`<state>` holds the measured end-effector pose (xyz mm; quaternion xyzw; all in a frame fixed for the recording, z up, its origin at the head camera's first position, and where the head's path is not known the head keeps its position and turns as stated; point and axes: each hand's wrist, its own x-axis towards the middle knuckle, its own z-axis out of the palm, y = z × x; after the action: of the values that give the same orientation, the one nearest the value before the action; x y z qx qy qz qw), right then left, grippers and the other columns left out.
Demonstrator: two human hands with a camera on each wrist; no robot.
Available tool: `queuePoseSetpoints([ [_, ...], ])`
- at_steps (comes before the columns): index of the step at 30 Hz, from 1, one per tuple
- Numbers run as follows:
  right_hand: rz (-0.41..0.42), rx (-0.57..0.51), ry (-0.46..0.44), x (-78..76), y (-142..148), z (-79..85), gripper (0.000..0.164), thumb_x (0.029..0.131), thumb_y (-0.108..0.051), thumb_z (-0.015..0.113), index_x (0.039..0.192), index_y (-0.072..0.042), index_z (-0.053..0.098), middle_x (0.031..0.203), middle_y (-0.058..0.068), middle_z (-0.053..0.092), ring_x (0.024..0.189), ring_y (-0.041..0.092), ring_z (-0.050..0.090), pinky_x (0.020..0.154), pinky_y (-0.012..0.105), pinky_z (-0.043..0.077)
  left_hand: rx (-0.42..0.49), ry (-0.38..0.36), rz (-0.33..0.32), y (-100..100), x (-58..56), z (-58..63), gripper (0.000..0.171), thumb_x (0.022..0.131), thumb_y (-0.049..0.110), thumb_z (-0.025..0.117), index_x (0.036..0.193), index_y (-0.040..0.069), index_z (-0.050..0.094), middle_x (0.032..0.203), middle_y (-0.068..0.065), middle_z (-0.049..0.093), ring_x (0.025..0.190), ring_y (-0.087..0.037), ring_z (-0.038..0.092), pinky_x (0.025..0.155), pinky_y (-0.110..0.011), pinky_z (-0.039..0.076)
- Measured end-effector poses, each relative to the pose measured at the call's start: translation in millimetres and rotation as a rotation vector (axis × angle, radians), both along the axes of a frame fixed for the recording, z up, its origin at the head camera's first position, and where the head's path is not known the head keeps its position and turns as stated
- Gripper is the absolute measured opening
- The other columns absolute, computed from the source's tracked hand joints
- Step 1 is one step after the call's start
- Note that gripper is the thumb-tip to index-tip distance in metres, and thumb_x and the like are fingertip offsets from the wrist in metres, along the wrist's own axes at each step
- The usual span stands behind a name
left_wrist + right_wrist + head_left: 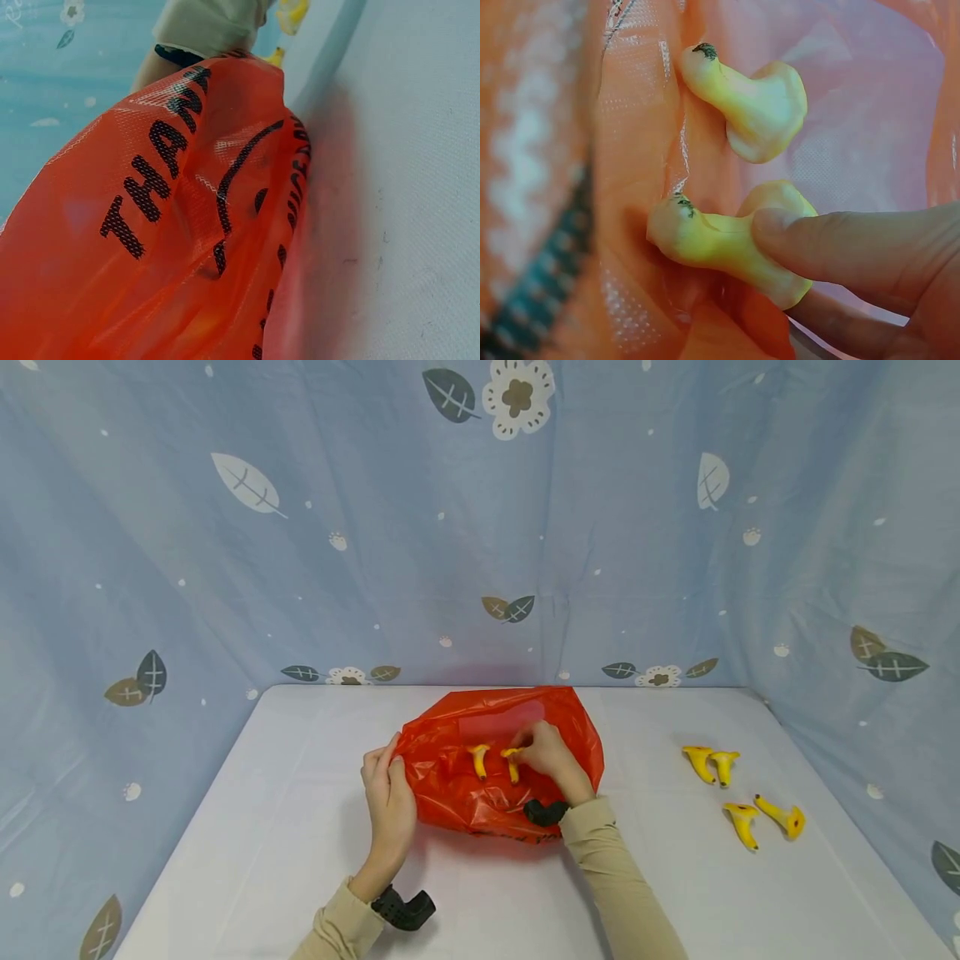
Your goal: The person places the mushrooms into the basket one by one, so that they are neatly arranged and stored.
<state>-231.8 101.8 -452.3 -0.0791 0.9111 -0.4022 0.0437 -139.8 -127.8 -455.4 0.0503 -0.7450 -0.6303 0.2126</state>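
Note:
A red plastic bag (450, 802) lies spread open on the white table, its black lettering showing in the left wrist view. My left hand (392, 806) grips the bag's left edge. Inside the bag, my right hand (551, 753) pinches a yellow chanterelle mushroom (720, 244) between thumb and fingers; its dark-tipped stem points toward the bag's near side. Another yellow chanterelle (479, 761) lies in the bag just left of the pinched one, not touched by either hand.
On the right side of the table (300, 760) lie several more chanterelles, among them one near the right edge (782, 817) and one farther back (699, 762). A blue patterned curtain (405, 527) hangs behind and along both sides.

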Motion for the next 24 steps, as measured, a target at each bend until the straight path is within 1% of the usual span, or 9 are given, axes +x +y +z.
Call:
queuePoseSetpoints([
  [3,0.003,0.004,-0.011,-0.3,0,0.0,0.007,0.079,-0.003,0.079,0.084,0.0,0.075,0.08,0.005,0.069,0.072,0.02,0.058,0.064,0.03,0.051,-0.003,-0.001,0.002,0,-0.4,-0.1,0.041,0.106,0.013,0.037,0.144,0.002,0.05,0.12,-0.01,0.044,0.118,-0.019,0.039,0.093,-0.014,0.04],
  [5,0.003,0.009,-0.018,0.3,0,1.6,0.009,0.08,-0.004,0.08,0.085,0.0,0.074,0.08,0.005,0.069,0.073,0.02,0.058,0.066,0.031,0.052,-0.003,0.002,0.001,0,-0.7,0.1,0.041,0.106,0.012,0.037,0.144,0.002,0.05,0.12,-0.011,0.045,0.119,-0.019,0.039,0.094,-0.017,0.04],
  [8,0.013,0.028,-0.005,0.6,0,4.4,0.013,0.079,-0.004,0.08,0.088,0.001,0.073,0.082,0.007,0.069,0.074,0.022,0.058,0.069,0.035,0.054,-0.002,0.001,-0.001,0,-0.8,0.0,0.041,0.106,0.012,0.037,0.144,0.003,0.05,0.12,-0.011,0.045,0.119,-0.018,0.039,0.095,-0.02,0.039],
  [12,0.022,0.064,0.022,1.2,1,9.7,0.018,0.078,-0.004,0.08,0.094,0.002,0.073,0.087,0.011,0.07,0.079,0.025,0.06,0.076,0.039,0.054,0.001,0.002,-0.004,0,0.3,-0.1,0.041,0.106,0.012,0.037,0.144,0.003,0.05,0.121,-0.01,0.045,0.119,-0.018,0.039,0.096,-0.021,0.039],
  [17,0.02,0.072,0.042,4.1,4,21.8,0.024,0.079,-0.004,0.08,0.101,0.002,0.073,0.095,0.013,0.07,0.087,0.028,0.06,0.081,0.043,0.053,-0.004,0.012,-0.004,0,1.9,1.5,0.041,0.106,0.011,0.037,0.144,0.003,0.05,0.121,-0.011,0.045,0.119,-0.019,0.039,0.096,-0.023,0.039],
  [21,0.039,0.047,0.06,8.9,7,34.5,0.025,0.08,-0.004,0.079,0.104,0.001,0.073,0.098,0.011,0.07,0.092,0.028,0.06,0.084,0.043,0.053,0.001,0.011,-0.013,0,2.4,3.5,0.041,0.106,0.012,0.037,0.144,0.003,0.05,0.121,-0.011,0.044,0.118,-0.018,0.038,0.095,-0.02,0.04],
  [24,0.062,0.018,0.09,14.4,10,44.7,0.024,0.081,-0.003,0.078,0.105,0.001,0.073,0.1,0.01,0.07,0.095,0.029,0.061,0.085,0.043,0.053,0.003,0.009,-0.017,1,2.6,4.7,0.041,0.106,0.012,0.037,0.145,0.003,0.049,0.121,-0.01,0.044,0.118,-0.017,0.038,0.093,-0.017,0.04],
])
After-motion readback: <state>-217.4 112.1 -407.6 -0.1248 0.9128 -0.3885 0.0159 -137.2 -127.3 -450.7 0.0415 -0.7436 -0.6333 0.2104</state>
